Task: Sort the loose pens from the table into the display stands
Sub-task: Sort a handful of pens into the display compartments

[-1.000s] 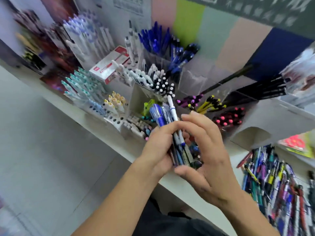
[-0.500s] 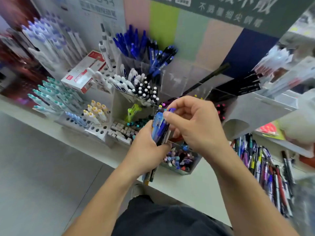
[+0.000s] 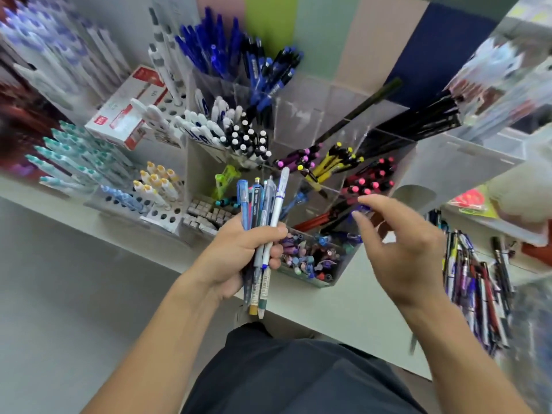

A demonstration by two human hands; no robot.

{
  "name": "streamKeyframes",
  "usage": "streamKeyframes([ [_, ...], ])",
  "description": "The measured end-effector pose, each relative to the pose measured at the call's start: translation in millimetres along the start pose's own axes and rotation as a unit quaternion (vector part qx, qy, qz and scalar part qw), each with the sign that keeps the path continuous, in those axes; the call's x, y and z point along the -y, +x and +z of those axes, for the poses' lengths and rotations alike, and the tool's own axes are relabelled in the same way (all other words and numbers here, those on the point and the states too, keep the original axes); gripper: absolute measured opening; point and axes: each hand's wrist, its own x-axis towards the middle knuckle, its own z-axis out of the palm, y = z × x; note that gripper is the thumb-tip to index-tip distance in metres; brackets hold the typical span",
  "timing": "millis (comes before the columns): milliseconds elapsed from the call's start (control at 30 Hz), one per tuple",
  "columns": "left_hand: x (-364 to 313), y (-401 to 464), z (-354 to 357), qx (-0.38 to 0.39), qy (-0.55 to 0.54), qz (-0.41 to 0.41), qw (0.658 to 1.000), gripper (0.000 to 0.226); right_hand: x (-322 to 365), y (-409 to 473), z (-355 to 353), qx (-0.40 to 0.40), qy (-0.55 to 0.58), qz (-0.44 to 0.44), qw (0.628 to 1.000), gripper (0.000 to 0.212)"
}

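My left hand (image 3: 239,252) grips a bundle of loose pens (image 3: 263,204), blue, grey and white ones, held upright over the table edge. My right hand (image 3: 400,249) is to its right, above the clear display stand (image 3: 301,121). Its thumb and forefinger pinch the end of a blue pen (image 3: 363,208) over the stand's front right compartments; the other fingers are spread. The stand's compartments hold blue pens (image 3: 227,46), white and black pens (image 3: 239,135), yellow ones (image 3: 337,159) and pink-tipped ones (image 3: 370,180). A heap of loose pens (image 3: 475,279) lies on the table at right.
A clear box of small mixed items (image 3: 310,258) sits at the table's front edge between my hands. White hole racks (image 3: 161,216) with teal and yellow-capped pens stand at left. A red and white carton (image 3: 128,109) rests behind them. The table (image 3: 343,309) drops off toward me.
My right hand has left the bundle and moved right toward the stand's front compartments with a blue pen. My left hand has lowered slightly, still holding the rest.
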Motion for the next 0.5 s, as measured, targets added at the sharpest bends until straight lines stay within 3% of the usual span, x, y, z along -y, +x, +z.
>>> streamKeyframes([
  [300, 0.1, -1.5, 2.2, 0.020, 0.082, 0.030, 0.996, 0.018, -10.6, -4.5, 5.8, 0.161, -0.100, 0.019, 0.982, 0.005],
  [500, 5.1, -3.7, 5.2, -0.014, 0.076, 0.043, 0.996, 0.013, 8.5, 30.3, -13.9, 0.192, -0.015, 0.075, 0.978, 0.008],
])
